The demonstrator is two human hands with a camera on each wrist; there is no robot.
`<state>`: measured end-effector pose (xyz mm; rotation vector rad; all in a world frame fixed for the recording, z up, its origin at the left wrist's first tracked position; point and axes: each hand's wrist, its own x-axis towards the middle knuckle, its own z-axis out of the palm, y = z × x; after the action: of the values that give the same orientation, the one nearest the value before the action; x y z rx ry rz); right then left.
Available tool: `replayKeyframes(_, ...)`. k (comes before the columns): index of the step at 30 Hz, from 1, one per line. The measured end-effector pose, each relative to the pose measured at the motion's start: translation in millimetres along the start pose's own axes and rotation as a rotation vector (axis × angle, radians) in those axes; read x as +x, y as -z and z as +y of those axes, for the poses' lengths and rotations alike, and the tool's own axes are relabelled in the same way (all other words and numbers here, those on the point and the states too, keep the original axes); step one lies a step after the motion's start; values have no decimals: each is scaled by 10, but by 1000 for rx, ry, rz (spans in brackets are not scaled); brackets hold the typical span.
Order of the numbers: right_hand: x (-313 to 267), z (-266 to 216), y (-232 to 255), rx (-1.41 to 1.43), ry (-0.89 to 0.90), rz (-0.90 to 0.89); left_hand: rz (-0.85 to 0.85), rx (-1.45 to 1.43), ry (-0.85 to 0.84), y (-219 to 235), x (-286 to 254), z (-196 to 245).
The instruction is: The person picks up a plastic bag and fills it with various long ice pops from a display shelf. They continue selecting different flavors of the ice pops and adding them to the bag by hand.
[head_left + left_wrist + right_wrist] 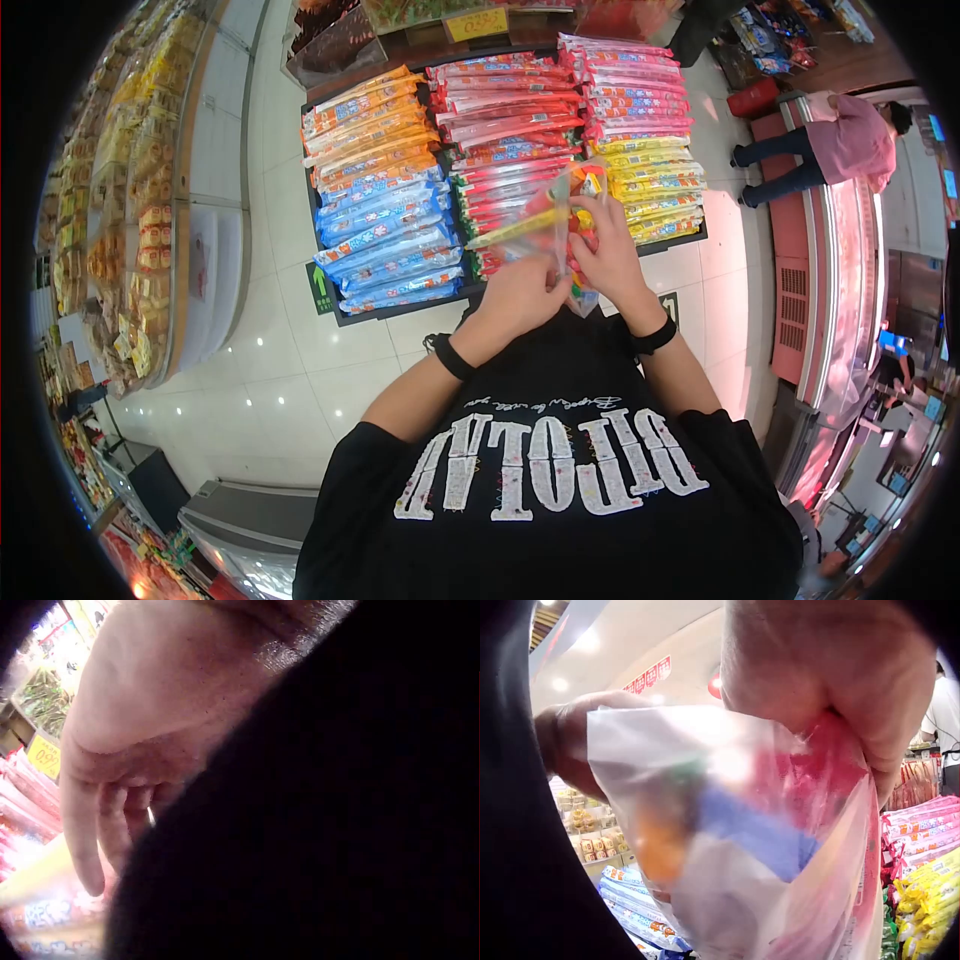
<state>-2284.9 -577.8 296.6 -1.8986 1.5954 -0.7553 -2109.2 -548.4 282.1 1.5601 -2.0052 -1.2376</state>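
Observation:
Low over a display of long wrapped sticks, both hands hold a clear plastic bag (727, 900). Red, blue, orange and green contents show blurred through its film in the right wrist view. My left hand (522, 295) has its fingers curled at the bag's near left edge; its little finger hangs straighter in the left wrist view. On the bag's other side, my right hand (610, 250) grips it, fingers bent over the upper part. A yellow stick-like shape (512, 230) slants across the bag's left side in the head view.
Orange, blue, red, pink and yellow packs fill a dark-edged display (400, 312) before me. Packaged-goods shelves (150, 200) stand left over a tiled floor (290, 340). A person in pink (850, 140) leans at a counter on the right. A price sign (478, 24) hangs at the back.

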Motion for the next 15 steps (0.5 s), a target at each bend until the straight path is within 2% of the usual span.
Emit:
replayKeyframes(2,33,114,18,-30,70,-8,85,-16,7,-55,13,-1)
replayKeyframes(5,109,86,96,25,-23,-91,144,-51,84,-56,16,33)
replayKeyframes(9,255,282,213,-111,193,-82,330,-93,179,-83,-45,82)
replayKeyframes(11,361,406,292,-136,280,-107,351,-116,222,-149,-83,145)
replayKeyframes(15,525,592,386,-146,271,-206,405,-214,289,-334,-67,369)
